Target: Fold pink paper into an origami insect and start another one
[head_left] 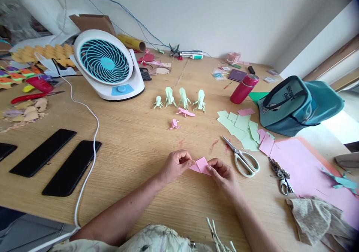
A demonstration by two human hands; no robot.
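Note:
A small folded piece of pink paper (202,165) is held between both hands, low over the front middle of the table. My left hand (177,165) pinches its left corner between thumb and fingers. On the opposite corner, my right hand (223,172) has its thumb and fingertips closed. Beyond the hands sit a pink folded paper figure (174,124) and a longer pink one (185,112). Several pale green folded paper figures (184,98) stand in a row behind them. White-handled scissors (243,159) lie just right of my right hand.
Green paper pieces (238,126) and a pink sheet (297,166) lie at right, with keys (282,175), a red flask (244,89) and a teal bag (300,104). At left are a fan (108,65), black phone-like slabs (71,168) and a white cable (97,132).

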